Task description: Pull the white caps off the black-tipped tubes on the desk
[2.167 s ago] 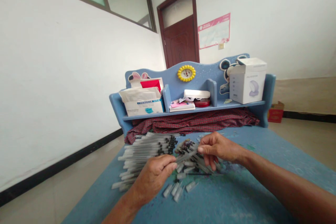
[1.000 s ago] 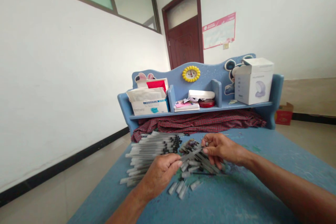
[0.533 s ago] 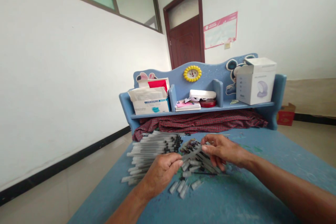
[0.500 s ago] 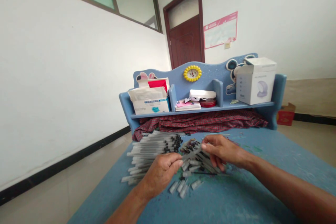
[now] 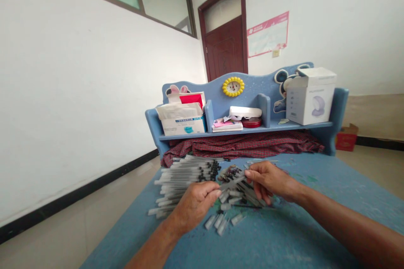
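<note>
— White wall (image 5: 78, 92), dark red door (image 5: 226, 46), blue worktop (image 5: 284, 235) with a shelf (image 5: 254, 86) along its back and a checked cloth (image 5: 243, 145) bunched below. Holdings?

— Left hand (image 5: 196, 202): closed, thumb and forefinger pinching the near end of a clear tube (image 5: 232, 182). Right hand (image 5: 270, 180): thumb and forefinger closed on the far end, remaining fingers loosely bent. The tube slants up to the right, over a heap (image 5: 235, 193) of short clear pieces and thin dark lengths. Contact between tube and heap could not be established.

— Surroundings?

— Left of the heap, a row (image 5: 179, 181) of similar tubes, black fittings at their right ends. Nearer the person, a few short clear pieces, taken to be caps (image 5: 238, 218), lie loose.

— Changes in the last two seconds?

— Minor. The right fingers have adjusted slightly at the far end; both hands remain on the tube. Row, heap and caps show no visible gain or loss. The whole view has drifted a little.

— Bearing on the work?

— In my judgement, handling of this tube is unfinished: it has not been laid down. Fingers cover its far end; any fitting there is unverified.
</note>
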A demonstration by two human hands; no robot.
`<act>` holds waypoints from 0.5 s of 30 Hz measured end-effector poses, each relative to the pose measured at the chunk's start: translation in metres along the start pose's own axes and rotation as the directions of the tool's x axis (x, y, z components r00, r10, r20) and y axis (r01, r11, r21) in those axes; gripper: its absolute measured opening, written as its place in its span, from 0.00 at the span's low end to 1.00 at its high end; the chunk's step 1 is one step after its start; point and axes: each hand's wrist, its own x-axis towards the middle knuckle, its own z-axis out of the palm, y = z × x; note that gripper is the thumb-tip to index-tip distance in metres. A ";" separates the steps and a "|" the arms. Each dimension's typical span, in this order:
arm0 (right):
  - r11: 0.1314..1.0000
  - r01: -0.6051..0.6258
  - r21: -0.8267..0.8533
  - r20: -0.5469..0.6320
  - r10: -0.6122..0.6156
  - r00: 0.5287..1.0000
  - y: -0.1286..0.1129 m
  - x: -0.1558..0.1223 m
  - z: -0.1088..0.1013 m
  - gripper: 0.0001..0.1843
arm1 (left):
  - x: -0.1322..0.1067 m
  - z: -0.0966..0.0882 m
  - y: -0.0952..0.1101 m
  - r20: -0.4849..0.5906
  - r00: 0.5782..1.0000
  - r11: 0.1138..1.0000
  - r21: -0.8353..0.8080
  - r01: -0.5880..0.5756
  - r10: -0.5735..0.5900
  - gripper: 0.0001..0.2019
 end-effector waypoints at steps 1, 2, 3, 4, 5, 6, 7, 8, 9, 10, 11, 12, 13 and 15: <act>1.000 0.001 0.012 -0.001 -0.001 1.000 0.001 0.001 0.000 0.23 | 0.000 0.000 -0.001 0.005 1.000 1.000 -0.004 0.002 -0.002 0.14; 1.000 0.011 0.029 -0.001 -0.011 1.000 0.001 0.001 0.000 0.22 | 0.000 0.000 -0.001 0.012 1.000 1.000 -0.011 0.006 -0.006 0.14; 0.999 0.026 0.047 -0.001 -0.026 1.000 0.002 0.001 -0.001 0.20 | 0.000 0.000 -0.002 0.020 1.000 1.000 -0.023 0.011 -0.011 0.15; 0.997 0.044 0.065 0.000 -0.044 0.999 0.003 0.001 -0.002 0.19 | 0.000 0.000 -0.003 0.027 0.999 0.999 -0.038 0.021 -0.020 0.15; 0.995 0.060 0.084 0.001 -0.060 0.998 0.003 0.001 -0.004 0.18 | 0.000 0.000 -0.004 0.031 0.999 0.998 -0.055 0.033 -0.031 0.15; 0.992 0.073 0.100 -0.001 -0.073 0.997 0.004 0.002 -0.005 0.17 | 0.000 0.000 -0.005 0.034 0.998 0.996 -0.070 0.047 -0.045 0.15; 0.990 0.081 0.115 -0.008 -0.081 0.997 0.004 0.002 -0.006 0.17 | 0.000 0.000 -0.006 0.035 0.998 0.995 -0.081 0.062 -0.059 0.15; 0.988 0.086 0.128 -0.021 -0.084 0.996 0.005 0.002 -0.007 0.18 | 0.000 -0.001 -0.006 0.035 0.997 0.993 -0.087 0.075 -0.072 0.15; 0.986 0.093 0.140 -0.042 -0.088 0.995 0.005 0.002 -0.008 0.18 | 0.000 -0.001 -0.006 0.036 0.996 0.992 -0.090 0.085 -0.082 0.16; 0.983 0.103 0.150 -0.068 -0.093 0.993 0.005 0.003 -0.008 0.18 | 0.000 -0.002 -0.005 0.039 0.996 0.992 -0.089 0.089 -0.086 0.16; 0.981 0.115 0.158 -0.094 -0.101 0.990 0.005 0.003 -0.008 0.18 | 0.000 -0.002 -0.004 0.044 0.995 0.992 -0.087 0.089 -0.086 0.15; 0.978 0.129 0.166 -0.119 -0.110 0.987 0.005 0.004 -0.008 0.17 | 0.000 -0.002 -0.003 0.050 0.995 0.992 -0.086 0.087 -0.083 0.15; 0.974 0.144 0.173 -0.139 -0.120 0.983 0.005 0.004 -0.007 0.17 | 0.000 -0.002 -0.001 0.054 0.995 0.993 -0.083 0.084 -0.080 0.15; 0.969 0.166 0.183 -0.165 -0.137 0.977 0.006 0.005 -0.005 0.16 | 0.000 -0.002 0.001 0.060 0.996 0.994 -0.075 0.074 -0.070 0.15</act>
